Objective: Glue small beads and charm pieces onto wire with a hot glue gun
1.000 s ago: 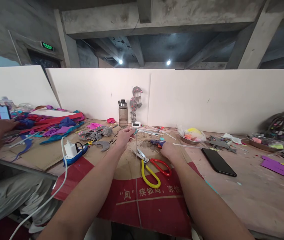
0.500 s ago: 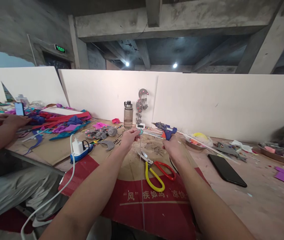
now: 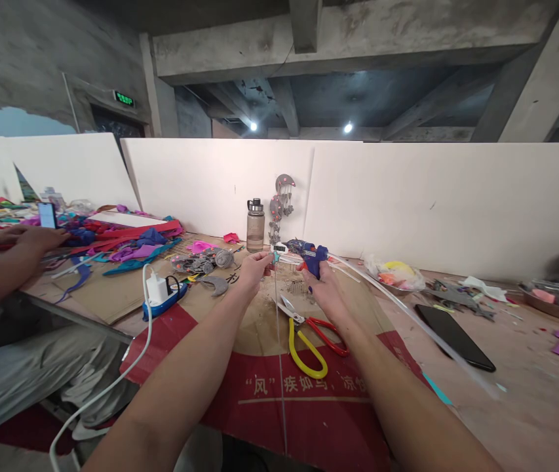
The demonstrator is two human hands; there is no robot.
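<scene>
Between the fingertips of my left hand (image 3: 256, 270) is a small teal piece (image 3: 275, 258), with a thin pale string (image 3: 280, 354) running down from it toward the table's near edge. My right hand (image 3: 326, 285) grips a blue hot glue gun (image 3: 314, 257) whose nozzle points left, close to the teal piece. A long clear glue stick (image 3: 382, 288) trails out of the gun's back. Below both hands, scissors (image 3: 303, 337) with one yellow and one red handle lie partly open on the red and brown cardboard (image 3: 318, 419).
A water bottle (image 3: 255, 226) and a grey hanging ornament (image 3: 284, 196) stand by the white partition (image 3: 200, 183). A black phone (image 3: 453, 337) lies right. Left are a charger on a blue power strip (image 3: 164, 298), coloured felt strips (image 3: 136, 239) and another person's hands (image 3: 28, 239) with a phone.
My right hand has brought the glue gun leftward, nearer the teal piece in my left hand. The glue stick has swung over the black phone. The view has shifted slightly.
</scene>
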